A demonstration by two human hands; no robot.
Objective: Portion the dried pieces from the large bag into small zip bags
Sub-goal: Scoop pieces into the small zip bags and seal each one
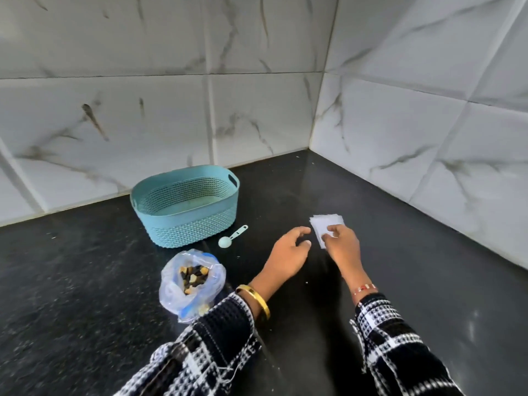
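A: Your right hand (341, 247) pinches the top of the stack of small clear zip bags (325, 226), right of the teal woven-pattern plastic basket (185, 205). Your left hand (288, 254) hovers beside it, fingers loosely curled, holding nothing.

B: Risk?

A: The thin bags likely cling together, so you may lift several at once or scatter the stack. Steady it with your left.

B: And the dried pieces?

A: In the large clear plastic bag (192, 284), open-mouthed, just in front of the basket. Your left sleeve (217, 332) touches it; a careless sweep could tip it. The pale blue measuring spoon (232, 237) lies at the basket's right corner, unobstructed.
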